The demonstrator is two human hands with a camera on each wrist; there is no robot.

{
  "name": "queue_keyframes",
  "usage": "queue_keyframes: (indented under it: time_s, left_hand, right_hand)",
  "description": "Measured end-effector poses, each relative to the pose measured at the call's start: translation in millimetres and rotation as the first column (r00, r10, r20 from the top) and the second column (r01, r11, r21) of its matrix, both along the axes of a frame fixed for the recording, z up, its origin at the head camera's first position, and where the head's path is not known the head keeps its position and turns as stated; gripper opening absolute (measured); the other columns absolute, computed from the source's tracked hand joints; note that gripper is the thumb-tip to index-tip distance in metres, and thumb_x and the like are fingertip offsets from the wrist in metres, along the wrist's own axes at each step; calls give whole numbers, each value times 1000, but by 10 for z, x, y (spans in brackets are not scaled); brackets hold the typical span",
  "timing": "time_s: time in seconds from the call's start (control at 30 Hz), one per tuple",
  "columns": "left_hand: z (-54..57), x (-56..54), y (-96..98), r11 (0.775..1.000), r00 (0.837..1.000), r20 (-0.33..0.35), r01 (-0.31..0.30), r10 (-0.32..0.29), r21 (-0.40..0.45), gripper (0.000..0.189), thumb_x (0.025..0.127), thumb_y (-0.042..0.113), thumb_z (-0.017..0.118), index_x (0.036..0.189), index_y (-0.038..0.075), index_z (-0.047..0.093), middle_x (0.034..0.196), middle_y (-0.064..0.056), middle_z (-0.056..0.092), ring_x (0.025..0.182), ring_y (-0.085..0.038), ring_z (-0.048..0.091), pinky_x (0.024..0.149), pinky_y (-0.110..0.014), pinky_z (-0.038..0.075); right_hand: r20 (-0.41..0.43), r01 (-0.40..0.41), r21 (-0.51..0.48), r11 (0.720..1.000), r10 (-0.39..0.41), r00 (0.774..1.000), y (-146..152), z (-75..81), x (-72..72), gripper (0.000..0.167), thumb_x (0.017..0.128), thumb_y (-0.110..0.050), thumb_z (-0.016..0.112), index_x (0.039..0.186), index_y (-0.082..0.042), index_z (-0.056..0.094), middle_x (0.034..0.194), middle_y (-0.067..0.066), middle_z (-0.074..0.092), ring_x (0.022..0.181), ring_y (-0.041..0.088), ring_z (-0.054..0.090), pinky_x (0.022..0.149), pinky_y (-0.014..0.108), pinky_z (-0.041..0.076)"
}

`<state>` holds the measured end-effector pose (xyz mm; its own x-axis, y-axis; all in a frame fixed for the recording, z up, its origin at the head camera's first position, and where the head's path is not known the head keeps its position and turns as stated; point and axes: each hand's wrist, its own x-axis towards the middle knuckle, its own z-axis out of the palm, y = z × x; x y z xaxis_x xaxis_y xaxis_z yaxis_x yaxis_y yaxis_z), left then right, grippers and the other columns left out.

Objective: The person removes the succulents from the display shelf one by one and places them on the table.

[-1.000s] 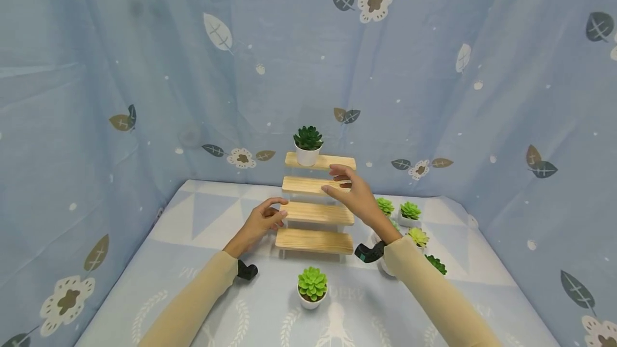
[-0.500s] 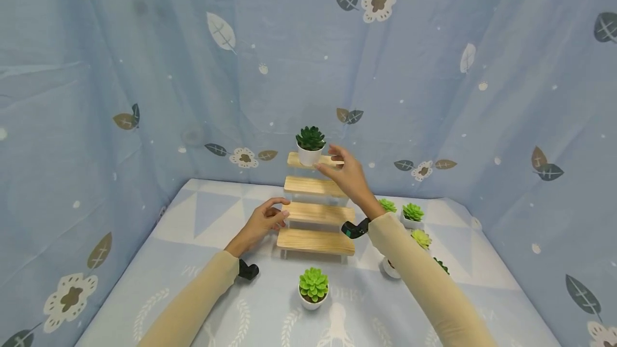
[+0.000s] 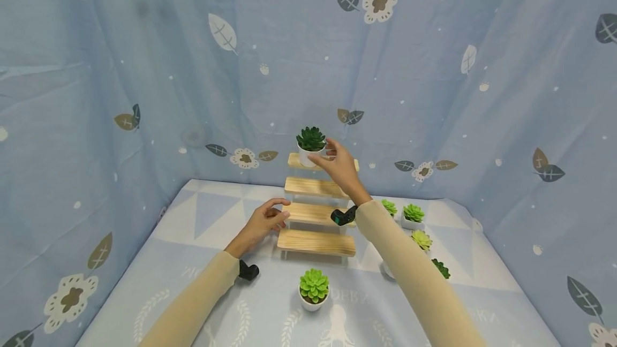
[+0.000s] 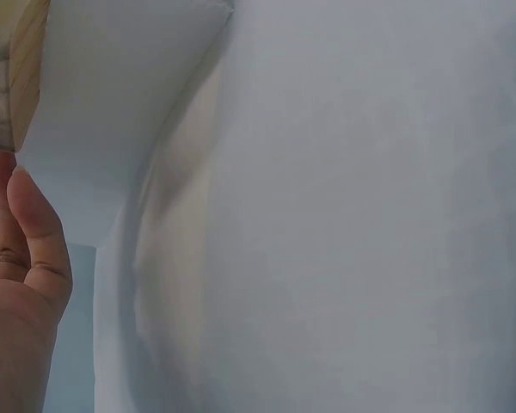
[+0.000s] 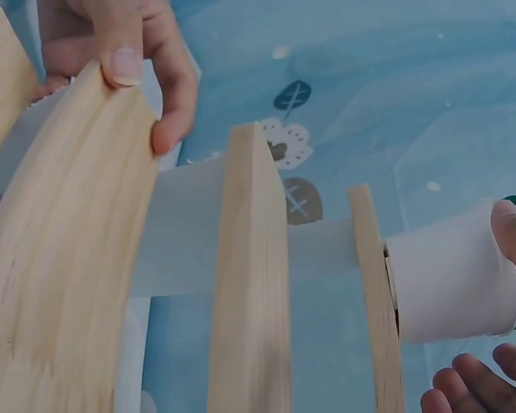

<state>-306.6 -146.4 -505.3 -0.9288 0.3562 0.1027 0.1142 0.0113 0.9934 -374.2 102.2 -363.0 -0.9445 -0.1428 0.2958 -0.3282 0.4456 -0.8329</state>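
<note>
A four-tier wooden shelf stand [image 3: 315, 242] stands mid-table. On its top tier, at the left, is a dark green succulent [image 3: 310, 139] in a white pot [image 5: 451, 271], upright. My right hand [image 3: 341, 165] is beside this pot. Its thumb [image 5: 514, 232] overlaps the pot near the rim in the right wrist view, while its fingers [image 5: 477, 387] are spread apart from the pot's side. My left hand [image 3: 262, 218] holds the left end of the second tier from the bottom, thumb on top and a finger at the edge. A bright green succulent [image 3: 314, 285] in a white pot is before the stand.
Several more potted succulents [image 3: 413, 213] cluster right of the stand, partly hidden behind my right sleeve [image 3: 409, 261]. A pale blue patterned cloth [image 3: 217, 304] covers the table. Blue printed curtains [image 3: 289, 42] surround it at the back and sides.
My right hand has moved up and left from beside the middle tiers to the dark green succulent's pot. My left hand has stayed at the stand. The pots have kept their places.
</note>
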Motion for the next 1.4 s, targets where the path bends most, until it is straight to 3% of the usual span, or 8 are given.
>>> queue_keyframes:
  time_s: [0.13,0.3,0.47,0.63,0.93,1.4]
  left_hand:
    - [79,42,19,1000,1000,13,10,-10,-4,43,105,21,64,145,10,54,112,-25,62,104,-54,60,87,-57,53]
    - [-62,-55,10,1000,1000,29,1,0,-3,42,105,23,64,146,14,54,113,-24,62,104,-52,61,87,-57,53]
    - [-101,-75,9,1000,1000,20,-11,11,-6,43,104,29,66,145,18,55,115,-25,62,99,-42,65,85,-53,54]
    - [-94,-74,1,1000,1000,10,-14,14,-4,44,102,34,68,143,20,57,114,-26,62,94,-34,66,84,-53,54]
    - [-101,-61,1,1000,1000,7,-18,18,-6,44,102,32,68,142,19,58,114,-24,62,96,-37,66,86,-57,53]
    - [-93,-61,2,1000,1000,6,-20,20,-9,45,102,33,68,143,20,57,113,-24,62,94,-34,67,81,-45,55]
  right_hand:
    - [32,25,25,999,-26,999,-36,27,-27,93,88,-58,77,160,-16,37,147,9,51,130,27,53,102,47,49]
    - [59,15,36,999,-17,998,-76,46,-66,101,87,-61,77,162,-11,31,150,13,48,134,32,50,102,50,49]
    - [65,13,51,999,-16,998,-96,51,-96,101,87,-61,76,162,-9,31,146,14,51,133,32,51,101,51,49]
    - [67,13,51,999,-16,998,-100,60,-118,101,87,-63,75,161,-10,33,145,13,51,130,29,51,100,51,49]
    - [100,-7,24,1000,4,995,-100,75,-116,100,87,-60,76,160,-8,32,147,15,49,130,30,51,99,51,50]
    - [102,-24,-34,999,27,994,-95,107,-58,100,85,-60,78,160,-11,33,147,11,49,129,27,50,98,50,50]
